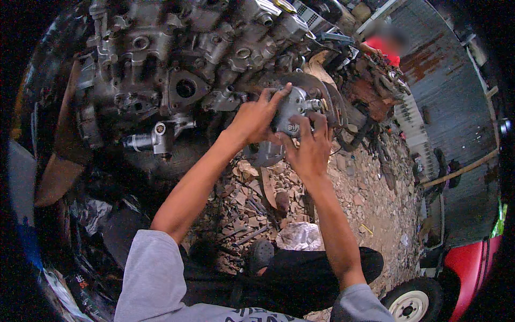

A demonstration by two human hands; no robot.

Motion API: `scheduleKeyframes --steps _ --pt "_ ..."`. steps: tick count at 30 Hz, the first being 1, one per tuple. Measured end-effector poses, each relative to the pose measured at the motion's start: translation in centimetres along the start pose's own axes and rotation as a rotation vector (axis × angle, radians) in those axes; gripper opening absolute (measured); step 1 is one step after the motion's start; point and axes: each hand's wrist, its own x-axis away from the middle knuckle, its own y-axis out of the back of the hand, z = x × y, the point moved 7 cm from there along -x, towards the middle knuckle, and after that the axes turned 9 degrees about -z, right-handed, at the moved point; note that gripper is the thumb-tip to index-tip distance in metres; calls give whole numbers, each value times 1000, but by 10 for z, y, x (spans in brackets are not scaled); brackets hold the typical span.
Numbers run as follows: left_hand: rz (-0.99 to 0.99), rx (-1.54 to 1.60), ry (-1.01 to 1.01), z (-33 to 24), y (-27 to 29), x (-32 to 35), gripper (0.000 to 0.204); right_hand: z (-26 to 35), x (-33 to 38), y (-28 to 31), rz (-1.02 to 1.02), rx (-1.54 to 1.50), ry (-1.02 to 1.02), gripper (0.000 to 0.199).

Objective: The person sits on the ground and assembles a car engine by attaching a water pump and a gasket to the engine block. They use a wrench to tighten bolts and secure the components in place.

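Note:
Both hands are at the right end of a large, grimy engine block. Between them is a grey metal engine part with a round, plate-like face and a short pipe stub on its right. My left hand grips its left edge, with a finger reaching over the top. Curled over the lower right side, my right hand has its fingertips near a small bolt-like knob. I cannot tell whether the part is fastened to the engine. Behind it shows a dark round disc.
Rubble and several metal rods cover the ground below. A crumpled silvery sheet lies near my foot. Dark scrap parts are piled to the right, with a person in red beyond. A wheel and red bodywork stand lower right.

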Motion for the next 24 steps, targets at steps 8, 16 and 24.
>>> scheduleKeyframes --steps 8,16,24 --pt "3 19 18 1 -4 -2 133 -9 3 -10 -4 1 -59 33" --pt "16 1 36 0 -2 -2 136 -9 3 -8 92 11 -42 38" --pt "-45 1 -22 1 1 0 134 -2 2 0 60 -21 12 34"
